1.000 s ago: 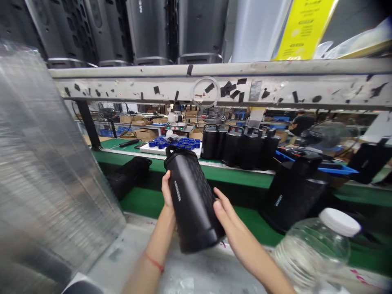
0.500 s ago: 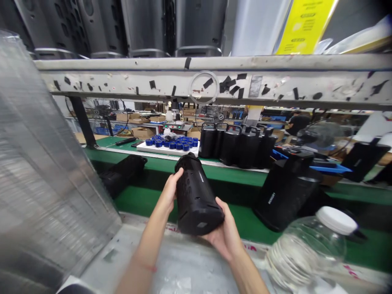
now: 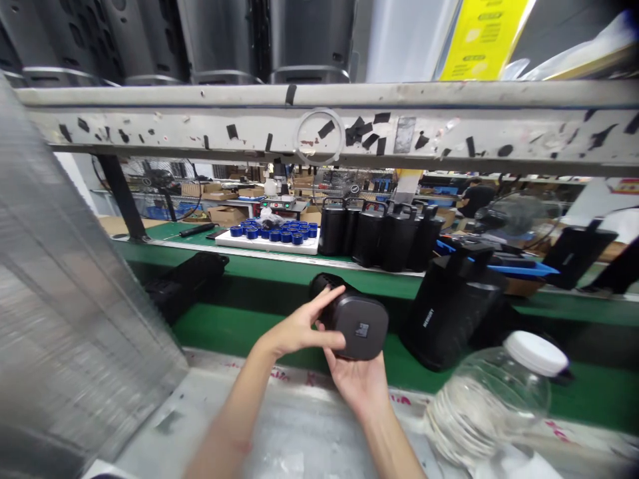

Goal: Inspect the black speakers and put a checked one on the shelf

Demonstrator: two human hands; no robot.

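Observation:
A black speaker [image 3: 363, 326] lies in my hands above the near edge of the green belt. Its rounded flat end, with a small square mark, faces me; the rest of its body is foreshortened behind. My left hand [image 3: 304, 326] grips it from the left, the thumb across the end face and the fingers along the side. From below, my right hand [image 3: 357, 386] supports it with the palm, its fingers partly hidden. Farther right on the belt, a larger black speaker [image 3: 439, 313] lettered MERCURY leans at a tilt.
A clear jar [image 3: 492, 402] with a white lid stands at the near right. Another black unit [image 3: 187, 283] lies on the belt at left, beside a plastic-wrapped stack [image 3: 74, 286]. Behind are blue caps [image 3: 274, 234] on a tray and several black speakers [image 3: 369, 233]. A shelf beam [image 3: 224, 126] crosses above.
The speaker has turned so its end faces me and its lettered side is out of view. My left hand has slid down to that end. The camera has shifted slightly.

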